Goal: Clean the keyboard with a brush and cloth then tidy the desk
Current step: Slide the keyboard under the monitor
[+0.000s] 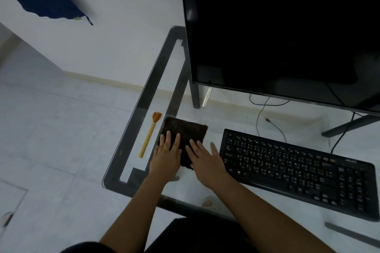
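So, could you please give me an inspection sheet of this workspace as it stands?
Surface: glass desk with dark frame, floor visible through it.
Job's things: dark cloth lying flat; brush left of it, apart; black keyboard to the right.
Clutter: nothing seen.
Hands: left hand and right hand flat and open on the cloth.
Cables: black cables trailing on the floor behind the keyboard.
Surroundings: dark monitor, white tiled floor.

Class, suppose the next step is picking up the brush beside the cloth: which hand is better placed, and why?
Probably the left hand. It rests flat on the dark cloth's left side, next to the brush. The right hand lies toward the keyboard and would have to cross over.
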